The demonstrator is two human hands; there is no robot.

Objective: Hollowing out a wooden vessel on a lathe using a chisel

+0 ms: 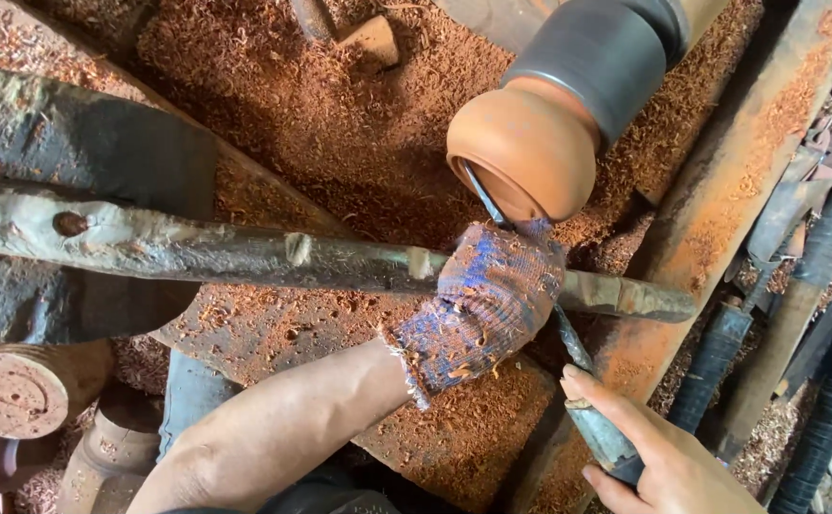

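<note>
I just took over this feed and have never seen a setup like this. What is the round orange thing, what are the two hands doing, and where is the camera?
The one picture comes from a camera worn on the person's head, looking down at the work. The round orange piece is a wooden bowl-like shape mounted on a dark cylinder, apparently a lathe. The left hand, in a blue-stained knit glove, rests on a long dark bar and steadies a thin metal chisel, whose tip touches the piece's open face. The bare right hand grips the chisel's handle end. Reddish wood shavings cover the surfaces. Turned wooden pieces sit at lower left.
</note>
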